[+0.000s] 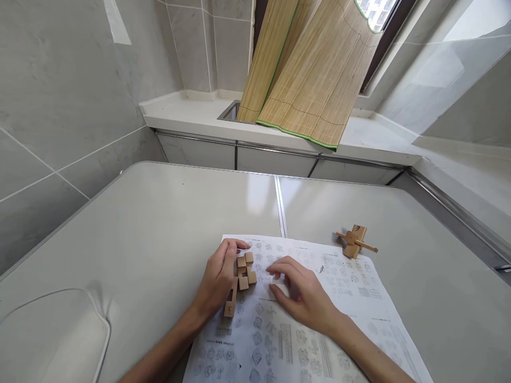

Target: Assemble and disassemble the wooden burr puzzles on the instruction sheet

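Observation:
A large white sheet (279,319) printed with small diagrams lies on the table. Several small wooden blocks (244,274) sit in a cluster on its upper left part. My left hand (217,276) curves around the cluster's left side, fingers bent, a notched wooden piece (230,303) by its palm; whether the fingers grip it is hidden. To the right of the blocks, my right hand (301,292) rests over the sheet, thumb and fingers apart and nothing between them. Pieces crossed with a thin stick form a wooden assembly (353,242) at the sheet's upper right corner.
The pale table (159,213) has a seam running away from me. A white cable (107,324) lies at the left. Beyond the far edge are a counter (191,114) and a hanging bamboo mat (315,74).

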`<state>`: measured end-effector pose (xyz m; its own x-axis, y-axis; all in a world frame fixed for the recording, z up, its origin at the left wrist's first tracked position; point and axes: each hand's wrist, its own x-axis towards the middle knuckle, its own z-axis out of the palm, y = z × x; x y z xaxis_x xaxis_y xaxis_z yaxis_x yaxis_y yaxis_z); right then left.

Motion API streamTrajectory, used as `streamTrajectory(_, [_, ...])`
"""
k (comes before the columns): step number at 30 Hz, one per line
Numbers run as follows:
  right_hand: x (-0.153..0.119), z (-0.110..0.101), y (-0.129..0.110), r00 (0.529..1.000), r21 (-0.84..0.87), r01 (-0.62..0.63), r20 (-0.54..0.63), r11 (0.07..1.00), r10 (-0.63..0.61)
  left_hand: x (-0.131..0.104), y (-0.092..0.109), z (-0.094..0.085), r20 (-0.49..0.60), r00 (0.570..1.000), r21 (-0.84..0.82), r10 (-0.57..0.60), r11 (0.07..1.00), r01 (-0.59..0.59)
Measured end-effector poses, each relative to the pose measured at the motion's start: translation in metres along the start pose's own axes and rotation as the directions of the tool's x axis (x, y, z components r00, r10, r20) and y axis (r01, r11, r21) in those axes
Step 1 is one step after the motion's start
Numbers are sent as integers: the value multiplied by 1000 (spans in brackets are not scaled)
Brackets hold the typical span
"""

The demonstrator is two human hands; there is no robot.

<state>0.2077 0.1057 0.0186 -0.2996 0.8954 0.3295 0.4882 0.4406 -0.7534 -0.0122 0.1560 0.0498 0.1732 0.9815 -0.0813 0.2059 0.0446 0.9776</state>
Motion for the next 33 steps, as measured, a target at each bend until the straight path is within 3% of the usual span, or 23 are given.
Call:
streamTrajectory(4, [-2, 0, -6, 988, -72, 113, 117, 991, -104, 0, -1, 2, 17, 999, -66, -34, 997, 35])
streamTrajectory(9, [-4, 1, -12, 970, -115, 178, 186, 977, -155, -5, -9, 6, 169, 982, -282, -78, 951, 124])
streamTrajectory(14, [-5, 3, -12, 967, -156, 183, 206, 971, -149, -10, -22, 16, 251, 968, -462, 5, 879, 116])
streamTrajectory(17, [-5, 6, -12, 962, -188, 190, 230, 964, -145, -12, -26, 21, 219, 975, -510, 25, 855, 92])
streamTrajectory(23, [-8, 13, -19, 943, -231, 206, 305, 951, -130, -10, -26, 23, 29, 999, -518, 18, 855, 0])
streamTrajectory(33, [-8, 11, -23, 930, -175, 202, 342, 964, -133, -12, -29, 21, 30, 1000, -360, -2, 933, 13])
